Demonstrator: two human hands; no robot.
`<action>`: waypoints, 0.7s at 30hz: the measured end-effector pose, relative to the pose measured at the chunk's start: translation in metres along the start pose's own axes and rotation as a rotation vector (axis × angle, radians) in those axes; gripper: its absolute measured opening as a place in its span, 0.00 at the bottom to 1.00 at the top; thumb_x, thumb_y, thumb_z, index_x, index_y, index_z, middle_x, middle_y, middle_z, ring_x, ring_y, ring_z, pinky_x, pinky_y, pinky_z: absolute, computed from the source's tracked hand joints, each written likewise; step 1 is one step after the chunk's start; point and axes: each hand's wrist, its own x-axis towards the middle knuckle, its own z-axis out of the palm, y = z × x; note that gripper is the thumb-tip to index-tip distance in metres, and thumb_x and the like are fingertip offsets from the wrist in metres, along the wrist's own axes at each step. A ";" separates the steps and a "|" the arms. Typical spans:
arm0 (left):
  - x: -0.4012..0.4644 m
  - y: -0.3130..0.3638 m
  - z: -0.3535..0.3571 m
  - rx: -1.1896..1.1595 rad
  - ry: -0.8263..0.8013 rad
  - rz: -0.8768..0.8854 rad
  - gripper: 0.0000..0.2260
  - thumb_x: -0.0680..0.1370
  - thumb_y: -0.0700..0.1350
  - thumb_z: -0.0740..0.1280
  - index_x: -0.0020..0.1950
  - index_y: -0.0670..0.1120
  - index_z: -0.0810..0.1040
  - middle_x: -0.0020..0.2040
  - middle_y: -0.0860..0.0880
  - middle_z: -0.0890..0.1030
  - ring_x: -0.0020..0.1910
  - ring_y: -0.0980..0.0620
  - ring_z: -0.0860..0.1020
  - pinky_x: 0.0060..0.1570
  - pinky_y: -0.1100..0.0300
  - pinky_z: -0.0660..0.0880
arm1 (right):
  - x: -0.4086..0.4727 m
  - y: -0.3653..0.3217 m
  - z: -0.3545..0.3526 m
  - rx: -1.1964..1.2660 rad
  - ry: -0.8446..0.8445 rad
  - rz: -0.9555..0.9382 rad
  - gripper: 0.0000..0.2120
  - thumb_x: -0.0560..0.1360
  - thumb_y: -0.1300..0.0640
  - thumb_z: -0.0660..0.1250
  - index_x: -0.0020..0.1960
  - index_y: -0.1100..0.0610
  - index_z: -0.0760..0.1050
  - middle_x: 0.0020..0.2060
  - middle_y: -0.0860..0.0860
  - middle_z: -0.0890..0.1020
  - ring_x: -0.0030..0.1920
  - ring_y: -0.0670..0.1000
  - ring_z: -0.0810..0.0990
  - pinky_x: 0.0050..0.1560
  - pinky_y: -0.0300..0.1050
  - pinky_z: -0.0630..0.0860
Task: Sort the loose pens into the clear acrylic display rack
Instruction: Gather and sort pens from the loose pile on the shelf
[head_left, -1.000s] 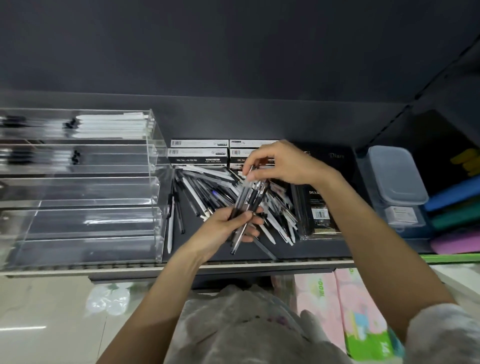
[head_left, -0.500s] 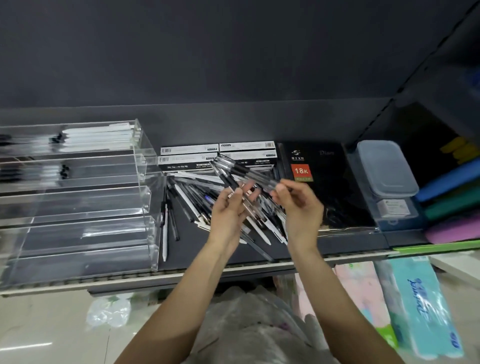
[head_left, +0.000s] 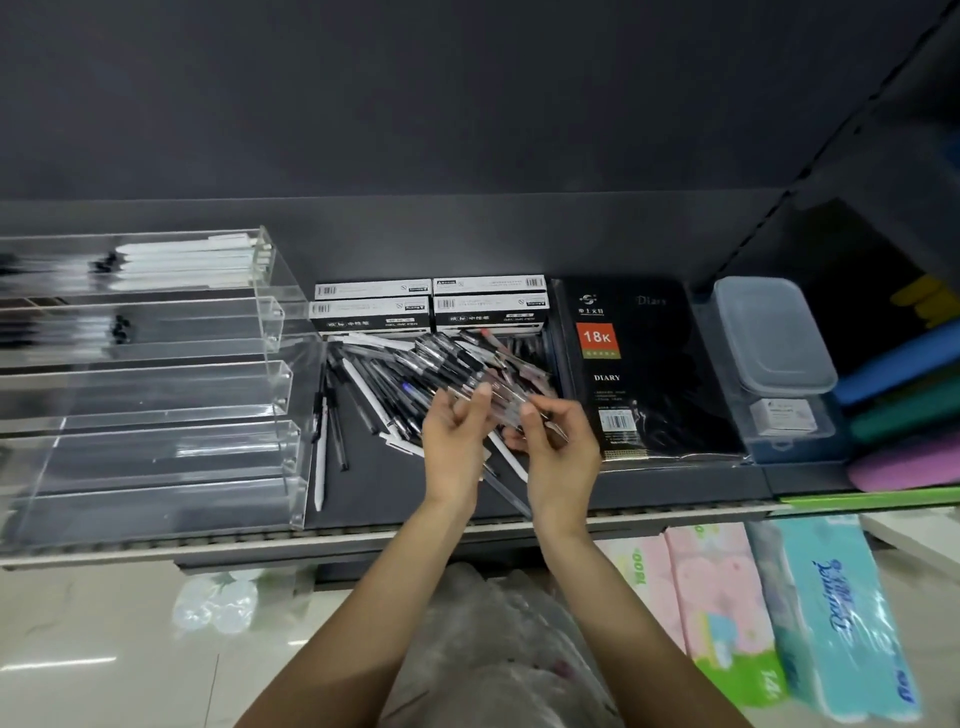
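Both hands, left (head_left: 453, 441) and right (head_left: 558, 452), pinch a bundle of pens (head_left: 467, 371) above the loose pile (head_left: 379, 395), between the rack (head_left: 156, 395) and a diary (head_left: 634, 364); the rack's left end is cut off.

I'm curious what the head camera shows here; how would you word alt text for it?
Two bare hands, left hand and right hand, hold a bundle of pens above a loose pen pile on a dark shelf. A clear acrylic rack stands to the left, a black diary to the right.
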 end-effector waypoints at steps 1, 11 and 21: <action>-0.001 0.001 -0.004 0.053 0.000 0.021 0.13 0.79 0.41 0.65 0.53 0.30 0.71 0.25 0.54 0.68 0.32 0.59 0.74 0.52 0.62 0.77 | -0.001 0.001 -0.002 0.000 -0.032 0.002 0.02 0.76 0.62 0.66 0.47 0.57 0.76 0.39 0.40 0.82 0.35 0.45 0.83 0.39 0.39 0.80; -0.032 0.024 -0.051 -0.108 0.144 -0.113 0.08 0.76 0.39 0.68 0.36 0.45 0.80 0.36 0.47 0.84 0.38 0.53 0.83 0.42 0.63 0.80 | -0.024 0.003 0.011 -0.033 -0.333 -0.052 0.04 0.76 0.61 0.66 0.48 0.53 0.75 0.37 0.40 0.82 0.36 0.47 0.83 0.40 0.39 0.79; -0.055 0.054 -0.155 0.044 0.197 -0.036 0.09 0.73 0.46 0.68 0.42 0.42 0.84 0.39 0.43 0.85 0.40 0.52 0.83 0.39 0.66 0.78 | -0.053 -0.007 0.059 -0.167 -0.770 -0.093 0.04 0.74 0.60 0.69 0.46 0.52 0.77 0.37 0.45 0.83 0.39 0.45 0.83 0.42 0.40 0.79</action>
